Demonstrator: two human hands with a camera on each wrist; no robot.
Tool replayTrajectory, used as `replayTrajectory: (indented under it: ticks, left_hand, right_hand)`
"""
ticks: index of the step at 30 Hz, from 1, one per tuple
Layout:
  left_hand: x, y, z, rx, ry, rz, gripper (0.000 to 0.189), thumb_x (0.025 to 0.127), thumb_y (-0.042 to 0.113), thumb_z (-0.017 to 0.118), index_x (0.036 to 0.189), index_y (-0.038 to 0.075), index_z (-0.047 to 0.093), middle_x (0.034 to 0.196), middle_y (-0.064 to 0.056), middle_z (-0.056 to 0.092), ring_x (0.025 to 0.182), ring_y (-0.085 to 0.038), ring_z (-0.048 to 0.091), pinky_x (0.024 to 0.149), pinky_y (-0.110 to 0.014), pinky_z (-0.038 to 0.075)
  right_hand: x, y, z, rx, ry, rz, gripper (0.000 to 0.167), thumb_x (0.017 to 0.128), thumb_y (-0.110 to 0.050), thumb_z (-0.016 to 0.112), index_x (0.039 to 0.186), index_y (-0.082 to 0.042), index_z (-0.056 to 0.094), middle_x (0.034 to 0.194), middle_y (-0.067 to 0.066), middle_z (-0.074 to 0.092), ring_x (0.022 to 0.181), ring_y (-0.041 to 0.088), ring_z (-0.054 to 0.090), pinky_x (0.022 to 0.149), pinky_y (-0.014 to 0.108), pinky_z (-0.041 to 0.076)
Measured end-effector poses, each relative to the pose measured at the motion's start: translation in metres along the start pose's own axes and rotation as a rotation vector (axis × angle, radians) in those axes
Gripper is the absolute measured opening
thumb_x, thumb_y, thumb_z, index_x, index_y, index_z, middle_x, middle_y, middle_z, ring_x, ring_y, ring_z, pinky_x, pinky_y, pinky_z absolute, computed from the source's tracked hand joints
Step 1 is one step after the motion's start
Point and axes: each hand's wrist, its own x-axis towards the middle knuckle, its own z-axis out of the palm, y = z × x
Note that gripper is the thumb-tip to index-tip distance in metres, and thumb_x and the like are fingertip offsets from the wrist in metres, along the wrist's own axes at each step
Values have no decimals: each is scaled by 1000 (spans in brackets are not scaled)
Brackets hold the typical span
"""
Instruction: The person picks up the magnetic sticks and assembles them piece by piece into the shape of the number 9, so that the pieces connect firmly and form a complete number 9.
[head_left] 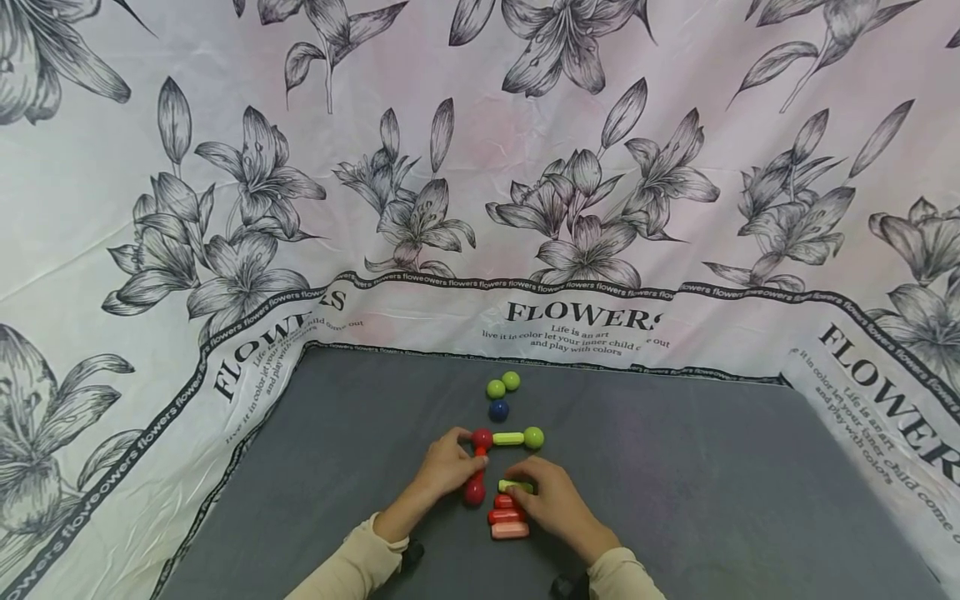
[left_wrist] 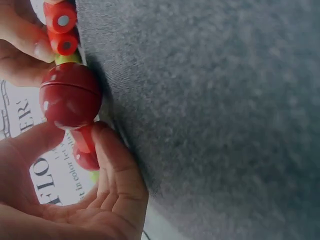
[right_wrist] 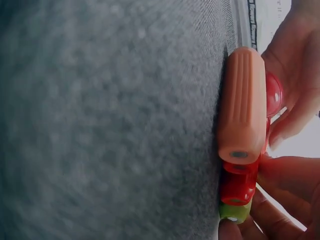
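My left hand (head_left: 444, 468) holds a red rod (head_left: 480, 463) between thumb and fingers. A red ball (head_left: 474, 493) sits at its near end and another red ball (head_left: 482, 438) at its far end. From that far ball a yellow-green rod (head_left: 508, 438) runs right to a green ball (head_left: 533, 437). My right hand (head_left: 553, 497) pinches a second yellow-green rod (right_wrist: 235, 212) at the back of a row of rods. Nearer in the row lie red rods (right_wrist: 237, 187) and a peach rod (right_wrist: 242, 107). Metal discs show in the rod ends.
Beyond the joined pieces lie a blue ball (head_left: 498, 410) and two green balls (head_left: 496, 389). The grey tabletop (head_left: 712, 483) extends to both sides. A white flower-printed cloth (head_left: 420, 317) stands up along its back and sides.
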Motion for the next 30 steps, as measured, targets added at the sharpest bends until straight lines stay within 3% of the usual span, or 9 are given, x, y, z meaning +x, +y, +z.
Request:
replayTrajectory:
  ticks: [8,14,22,26,30]
  left_hand:
    - [-15,-2,-12,36,-109,16,78,81,30,83,141,-2,45,82,-6,66,66,-13,56,59,-28,45]
    - [-21,-4,-15,25,-157,20,82,78,28,87,142,0,45,84,-4,67,67,-14,59,62,-30,48]
    - [-28,-1,-12,62,-130,32,93,72,24,90,147,4,39,89,-4,70,81,-17,61,80,-41,51]
    - [-32,3,-10,78,-109,16,102,71,23,91,153,11,32,93,-3,69,85,-20,61,80,-43,50]
    - [-34,3,-8,108,-101,51,98,71,21,91,151,14,35,95,-3,68,81,-18,58,75,-40,48]
  right_hand:
    - [4,0,-3,-8,-1,-10,16,84,-8,77,100,-9,75,96,0,72,88,16,69,77,28,54]
    - [5,0,-5,-7,-14,14,17,83,-11,79,100,-10,75,96,-1,72,88,16,69,77,28,55]
    - [8,2,-6,-8,-15,13,18,82,-10,80,99,-11,75,95,0,72,85,15,68,75,28,54]
    - [8,4,-6,-28,-18,11,17,81,-10,81,97,-12,75,93,-2,71,82,10,64,73,25,52]
    - [10,7,-6,-50,-27,22,17,81,-10,81,97,-13,75,93,-3,70,80,7,61,71,24,50]
